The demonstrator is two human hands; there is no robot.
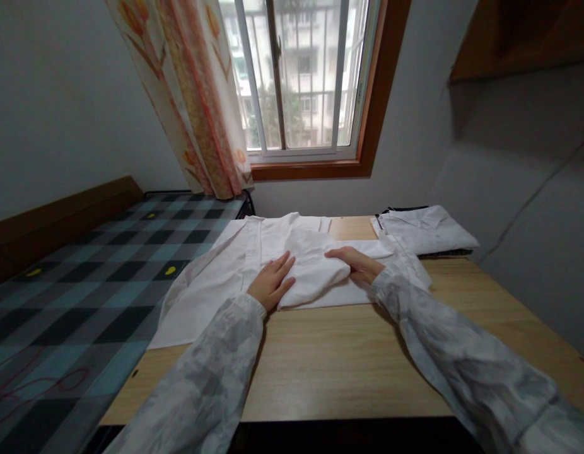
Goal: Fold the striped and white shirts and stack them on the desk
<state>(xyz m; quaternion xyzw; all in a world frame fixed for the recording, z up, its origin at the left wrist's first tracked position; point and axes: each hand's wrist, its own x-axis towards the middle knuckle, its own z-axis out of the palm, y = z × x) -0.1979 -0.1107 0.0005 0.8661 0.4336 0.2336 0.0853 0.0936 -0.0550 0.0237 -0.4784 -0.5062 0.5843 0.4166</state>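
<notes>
A white garment (207, 284) lies spread across the wooden table, its left part reaching the table's left edge. My left hand (272, 280) rests on it near the middle, fingers spread. To the right, my right hand (356, 263) is closed round the edge of a folded-over part of the white cloth, thumb and fingers pressed together. Another stretch of white fabric lies flat beneath and to the right of that fold.
A stack of folded clothes (427, 228) with a white piece on top sits at the table's (320, 372) back right. A checked bed (107, 265) adjoins on the left. Behind are a curtain (202, 94) and a window (306, 82); a wooden shelf (528, 44) hangs upper right.
</notes>
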